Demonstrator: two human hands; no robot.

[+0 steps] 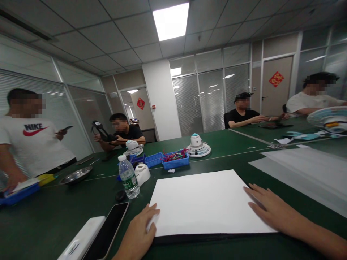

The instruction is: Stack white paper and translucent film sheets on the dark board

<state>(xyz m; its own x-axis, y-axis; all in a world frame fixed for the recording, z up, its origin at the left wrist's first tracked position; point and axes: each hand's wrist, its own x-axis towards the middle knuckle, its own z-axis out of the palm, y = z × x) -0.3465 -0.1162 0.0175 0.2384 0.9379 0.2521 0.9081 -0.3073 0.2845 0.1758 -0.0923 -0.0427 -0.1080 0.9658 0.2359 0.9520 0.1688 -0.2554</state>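
A large white sheet of paper (200, 204) lies flat before me, with a dark edge showing beneath its near side. My left hand (143, 227) rests at the sheet's left edge, its fingertips on the paper and the thumb apart from the fingers. On the opposite side, my right hand (267, 204) lies with outstretched fingers over the right edge. Neither hand grips anything. Left of my left hand are a black-screened phone (108, 231) and a white box (81, 240).
A water bottle (128, 177) stands beyond my left hand, beside a white fan part (142, 174). A blue tray (176, 160) holds coloured wires; a small white fan (198, 146) is behind it. Translucent sheets (306, 173) lie right. A metal bowl (76, 175) sits left. Several people surround the table.
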